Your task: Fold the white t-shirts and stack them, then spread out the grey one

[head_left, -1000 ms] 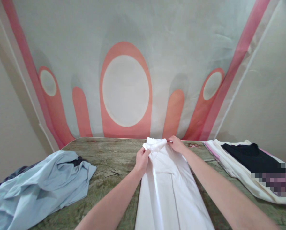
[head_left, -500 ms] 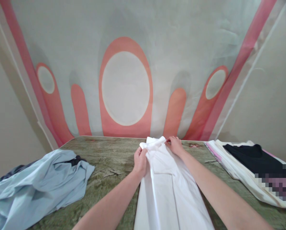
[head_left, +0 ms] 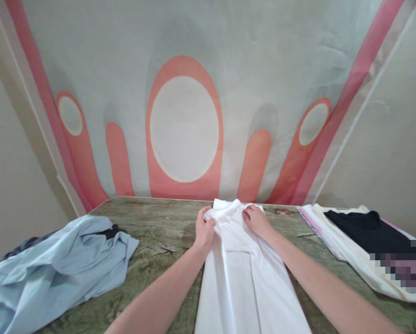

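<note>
A white shirt lies folded into a long strip down the middle of the wood-patterned table, its bunched collar end pointing away from me. My left hand grips the left edge of the fabric just below the collar, thumb on top. At the far right side of the same end, my right hand has its curled fingers closed on the cloth. The tips of the right fingers are partly hidden in the fabric.
A crumpled light blue shirt lies on the left, over dark clothing. On the right is a stack of flat clothes with a black garment on top. Behind the table hangs a grey backdrop with orange shapes.
My right hand has shifted slightly left and toward me, and a white corner now shows beyond it. My left hand stays at the left edge with barely any movement.
</note>
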The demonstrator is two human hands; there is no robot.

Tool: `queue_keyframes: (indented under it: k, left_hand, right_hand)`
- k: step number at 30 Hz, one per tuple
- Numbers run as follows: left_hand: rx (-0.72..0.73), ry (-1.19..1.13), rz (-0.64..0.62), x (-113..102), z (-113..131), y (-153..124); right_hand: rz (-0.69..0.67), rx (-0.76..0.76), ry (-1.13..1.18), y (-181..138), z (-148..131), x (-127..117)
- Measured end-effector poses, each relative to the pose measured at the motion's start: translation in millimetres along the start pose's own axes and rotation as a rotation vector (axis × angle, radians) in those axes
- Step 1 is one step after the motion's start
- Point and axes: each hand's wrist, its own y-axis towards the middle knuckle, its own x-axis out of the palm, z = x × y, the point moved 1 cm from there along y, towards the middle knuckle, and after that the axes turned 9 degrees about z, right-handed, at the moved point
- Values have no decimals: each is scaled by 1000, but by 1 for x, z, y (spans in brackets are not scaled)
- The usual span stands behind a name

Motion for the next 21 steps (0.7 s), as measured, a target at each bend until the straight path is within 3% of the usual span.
queue_keyframes:
  k: [5,12,21]
  left_hand:
    - [-60,-28,44,-2,0,2]
    - [85,140,213,-6,7,9]
    - [223,722,81,-25,11,40]
  right_hand:
    - [-26,-3,-34,-7,-5,-2]
    - [-70,-4,-35,-10,-9,-9]
    - [-93,17,-53,-10,-7,-6]
